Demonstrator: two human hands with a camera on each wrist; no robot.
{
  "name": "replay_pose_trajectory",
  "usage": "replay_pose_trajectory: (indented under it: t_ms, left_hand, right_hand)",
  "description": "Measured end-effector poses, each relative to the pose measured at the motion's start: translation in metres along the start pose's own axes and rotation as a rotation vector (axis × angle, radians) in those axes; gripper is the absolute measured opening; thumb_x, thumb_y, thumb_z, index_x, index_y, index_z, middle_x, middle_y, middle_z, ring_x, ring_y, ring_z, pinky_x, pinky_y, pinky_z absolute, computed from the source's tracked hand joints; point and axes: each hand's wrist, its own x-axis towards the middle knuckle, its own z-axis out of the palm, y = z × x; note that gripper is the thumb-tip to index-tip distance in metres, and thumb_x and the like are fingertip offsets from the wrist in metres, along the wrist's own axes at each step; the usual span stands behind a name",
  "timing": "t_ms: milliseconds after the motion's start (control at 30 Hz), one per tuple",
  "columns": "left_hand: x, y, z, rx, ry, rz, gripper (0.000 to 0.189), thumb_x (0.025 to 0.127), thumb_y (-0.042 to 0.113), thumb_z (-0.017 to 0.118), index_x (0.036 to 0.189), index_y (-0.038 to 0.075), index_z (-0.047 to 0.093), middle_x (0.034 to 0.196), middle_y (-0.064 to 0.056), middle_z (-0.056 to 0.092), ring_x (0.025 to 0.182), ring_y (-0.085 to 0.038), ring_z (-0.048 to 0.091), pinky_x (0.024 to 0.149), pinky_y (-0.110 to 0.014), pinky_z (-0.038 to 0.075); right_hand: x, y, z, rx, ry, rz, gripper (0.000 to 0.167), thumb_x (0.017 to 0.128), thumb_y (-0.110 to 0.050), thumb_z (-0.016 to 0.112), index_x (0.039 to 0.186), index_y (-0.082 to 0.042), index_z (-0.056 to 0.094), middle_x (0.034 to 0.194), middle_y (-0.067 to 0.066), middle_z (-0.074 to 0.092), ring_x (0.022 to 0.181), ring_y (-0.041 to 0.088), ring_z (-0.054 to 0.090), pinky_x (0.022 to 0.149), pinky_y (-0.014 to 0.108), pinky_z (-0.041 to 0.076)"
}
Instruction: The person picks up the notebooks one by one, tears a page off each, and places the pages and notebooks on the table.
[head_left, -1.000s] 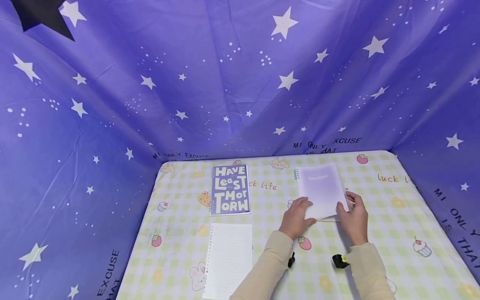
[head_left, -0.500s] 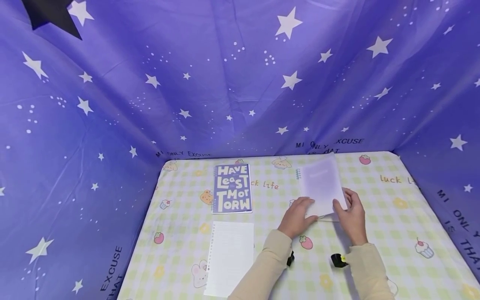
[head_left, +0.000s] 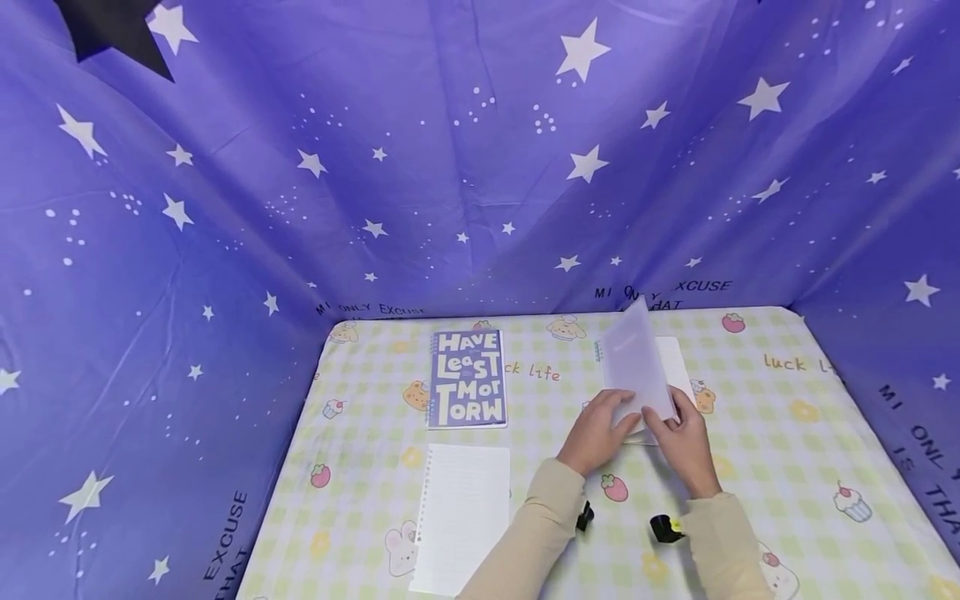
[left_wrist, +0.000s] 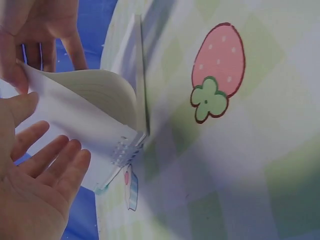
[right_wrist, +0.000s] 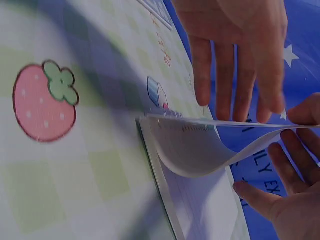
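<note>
Two hands work at one pale spiral notebook (head_left: 660,375), which lies on the checked tablecloth (head_left: 787,442) toward the table's one o'clock side, just ahead of the person. The right hand (head_left: 678,437) pinches the lifted front cover (head_left: 636,367) and a few sheets between thumb and fingers, so the cover stands raised and bowed over the pages beneath. From the right wrist view the curled sheets (right_wrist: 200,145) arch up from the notebook's near edge. The left hand (head_left: 596,429) sits at nine o'clock of the notebook with straight, relaxed fingers resting at its near left corner, gripping nothing; the left wrist view shows its open palm (left_wrist: 35,195) just beside the spiral binding (left_wrist: 122,150). At about eleven o'clock on the table lies a purple notebook (head_left: 467,379) with large white lettering, and at seven o'clock a loose lined sheet (head_left: 461,517). A starred purple cloth (head_left: 420,150) hangs behind the table.
</note>
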Motion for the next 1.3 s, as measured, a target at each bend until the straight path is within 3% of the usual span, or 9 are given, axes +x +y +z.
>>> replay_pose_trajectory:
  t_ms: [133, 367, 600, 767, 833, 967, 1067, 1200, 1300]
  left_hand:
    - [0.001, 0.0, -0.004, -0.03, 0.015, -0.015, 0.041, 0.105, 0.037, 0.046, 0.14, 0.018, 0.055, 0.14, 0.004, 0.057, 0.13, -0.007, 0.052, 0.109, -0.02, 0.041]
    - [0.001, 0.0, -0.012, -0.078, 0.055, -0.037, 0.04, 0.107, 0.037, 0.039, 0.141, 0.021, 0.055, 0.134, 0.003, 0.06, 0.12, -0.007, 0.058, 0.102, -0.019, 0.046]
    - [0.001, 0.002, -0.024, -0.167, 0.094, -0.024, 0.044, 0.109, 0.038, 0.031, 0.143, 0.018, 0.052, 0.135, -0.001, 0.059, 0.118, -0.008, 0.06, 0.099, -0.017, 0.048]
    - [0.0, 0.003, -0.034, -0.275, 0.106, -0.036, 0.05, 0.108, 0.04, 0.032, 0.148, 0.013, 0.044, 0.138, -0.005, 0.056, 0.121, -0.01, 0.059, 0.096, -0.014, 0.049]
    - [-0.001, 0.002, -0.038, -0.324, 0.122, -0.052, 0.05, 0.108, 0.04, 0.034, 0.149, 0.012, 0.043, 0.138, -0.006, 0.056, 0.123, -0.011, 0.058, 0.096, -0.015, 0.049]
    - [-0.003, 0.0, -0.046, -0.395, 0.164, -0.09, 0.05, 0.107, 0.039, 0.039, 0.148, 0.01, 0.044, 0.136, -0.006, 0.057, 0.122, -0.011, 0.058, 0.096, -0.017, 0.051]
    - [-0.004, -0.003, -0.052, -0.429, 0.185, -0.133, 0.051, 0.106, 0.04, 0.043, 0.147, 0.01, 0.045, 0.135, -0.005, 0.057, 0.119, -0.009, 0.059, 0.093, -0.016, 0.052]
    - [-0.008, -0.004, -0.063, -0.462, 0.23, -0.182, 0.047, 0.103, 0.031, 0.052, 0.143, 0.007, 0.05, 0.133, -0.006, 0.059, 0.113, -0.009, 0.062, 0.086, -0.016, 0.055]
    - [-0.011, -0.004, -0.072, -0.448, 0.277, -0.201, 0.042, 0.1, 0.02, 0.058, 0.139, 0.004, 0.054, 0.131, -0.009, 0.061, 0.108, -0.012, 0.065, 0.082, -0.015, 0.056]
  right_hand:
    - [-0.001, -0.001, 0.008, 0.061, -0.023, -0.019, 0.049, 0.097, -0.006, 0.06, 0.142, 0.006, 0.044, 0.137, 0.019, 0.047, 0.107, -0.015, 0.046, 0.086, 0.001, 0.044]
    - [-0.002, -0.005, 0.021, 0.116, 0.0, -0.033, 0.053, 0.096, -0.004, 0.061, 0.144, 0.003, 0.041, 0.134, 0.0, 0.044, 0.121, -0.005, 0.041, 0.088, 0.002, 0.043]
    - [-0.003, -0.003, 0.035, 0.106, -0.054, -0.102, 0.055, 0.096, -0.002, 0.06, 0.147, 0.002, 0.04, 0.144, 0.017, 0.04, 0.123, -0.007, 0.039, 0.091, 0.003, 0.043]
    - [-0.004, 0.004, 0.045, 0.055, -0.107, -0.169, 0.053, 0.094, 0.003, 0.06, 0.144, 0.003, 0.044, 0.142, 0.019, 0.044, 0.124, -0.012, 0.036, 0.096, 0.003, 0.041]
    - [-0.004, 0.007, 0.048, 0.029, -0.121, -0.193, 0.053, 0.092, 0.006, 0.061, 0.143, 0.002, 0.046, 0.141, 0.018, 0.045, 0.125, -0.012, 0.036, 0.1, 0.009, 0.043]
    - [-0.005, 0.015, 0.054, -0.038, -0.148, -0.221, 0.056, 0.089, 0.008, 0.065, 0.141, -0.002, 0.05, 0.139, 0.014, 0.049, 0.125, -0.012, 0.037, 0.107, 0.035, 0.044]
    - [-0.006, 0.018, 0.057, -0.059, -0.16, -0.229, 0.057, 0.086, 0.01, 0.066, 0.14, -0.003, 0.052, 0.139, 0.015, 0.05, 0.127, -0.004, 0.041, 0.108, 0.045, 0.04]
    - [-0.008, 0.019, 0.06, -0.101, -0.159, -0.255, 0.057, 0.083, 0.011, 0.066, 0.138, -0.003, 0.055, 0.138, 0.018, 0.052, 0.127, 0.02, 0.049, 0.11, 0.025, 0.042]
    - [-0.008, 0.022, 0.063, -0.146, -0.156, -0.281, 0.057, 0.082, 0.011, 0.068, 0.136, -0.003, 0.056, 0.137, 0.018, 0.054, 0.123, 0.033, 0.051, 0.102, 0.007, 0.036]
